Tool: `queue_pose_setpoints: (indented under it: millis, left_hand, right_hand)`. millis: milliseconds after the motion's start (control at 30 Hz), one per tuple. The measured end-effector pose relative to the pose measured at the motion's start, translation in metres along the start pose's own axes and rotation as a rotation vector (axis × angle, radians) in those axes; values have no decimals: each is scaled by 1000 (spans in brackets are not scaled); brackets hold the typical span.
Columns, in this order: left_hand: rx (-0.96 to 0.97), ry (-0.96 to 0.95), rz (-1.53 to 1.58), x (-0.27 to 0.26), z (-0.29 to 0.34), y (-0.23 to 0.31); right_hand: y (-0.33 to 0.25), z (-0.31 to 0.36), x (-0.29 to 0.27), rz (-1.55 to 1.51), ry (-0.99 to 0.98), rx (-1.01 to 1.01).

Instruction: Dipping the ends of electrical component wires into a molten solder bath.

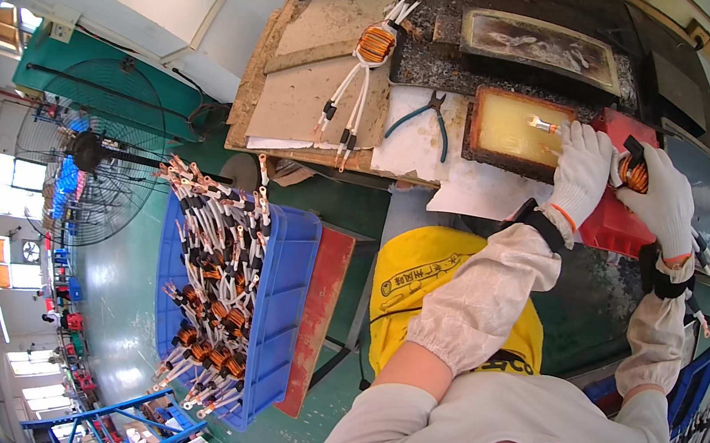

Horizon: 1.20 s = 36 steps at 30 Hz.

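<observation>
dipping the wire ends over the yellow tray point(511, 126) on the desk point(419, 145), the left hand point(582, 166) pinches the leads with pressed fingers while the right hand point(665, 198) grips the copper coil point(636, 173) above a red box point(615, 224), holding it steady.

Pliers point(430, 115) left of tray point(515, 128), crate point(282, 301) of coils point(215, 293) perhaps on the floor, farther left.

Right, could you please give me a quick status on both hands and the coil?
Left hand gloved, at the tray of yellowish liquid. Right hand gloved, shut on copper coil, lead tip over the liquid. Pliers lie left of the tray, apart.
</observation>
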<state>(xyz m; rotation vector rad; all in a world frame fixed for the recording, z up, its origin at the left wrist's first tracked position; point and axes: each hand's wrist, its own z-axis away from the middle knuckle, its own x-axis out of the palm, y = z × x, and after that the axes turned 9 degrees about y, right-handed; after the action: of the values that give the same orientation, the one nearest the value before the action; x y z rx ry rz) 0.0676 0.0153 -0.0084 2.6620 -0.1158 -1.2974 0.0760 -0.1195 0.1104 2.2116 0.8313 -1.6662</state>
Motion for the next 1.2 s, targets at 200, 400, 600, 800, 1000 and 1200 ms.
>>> queue_pose_setpoints:
  millis: [200,400,600,800,1000,1200]
  left_hand:
    - [-4,21,9,-1,1,0]
    - [-28,-9,53,0,1,-1]
    - [-40,1,46,1,1,-1]
    - [-24,-7,12,-7,1,-1]
    - [-35,3,-23,-17,2,0]
    - [-47,-47,6,-19,3,-1]
  right_hand:
    - [-1,-2,0,5,-23,0]
    - [-2,-4,-1,13,-35,-2]
    - [-4,-5,-2,31,-46,-3]
    - [-1,-6,-2,30,-56,-11]
    - [3,-5,-1,-42,-27,-58]
    - [4,-9,-1,-27,-26,-98]
